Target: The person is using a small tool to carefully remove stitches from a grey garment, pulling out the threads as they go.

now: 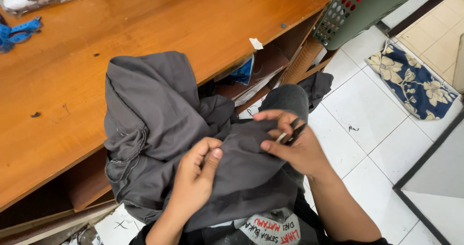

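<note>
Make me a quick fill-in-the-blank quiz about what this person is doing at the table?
1. Both hands grip a crumpled garment coloured ____.
2. The right hand holds small ____ against the cloth.
3. The left hand pinches the fabric with its ____ on top.
4. Part of the garment rests on a ____ table.

Missing words: grey; snips; thumb; wooden

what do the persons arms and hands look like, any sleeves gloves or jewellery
Both hands are bare: no gloves on the left hand or the right hand, and no rings, watch or bracelet show. Both forearms are uncovered as far as the picture reaches, so no sleeve is visible on them. The nails that show are short and unpainted. No marks or tattoos can be made out.
</note>
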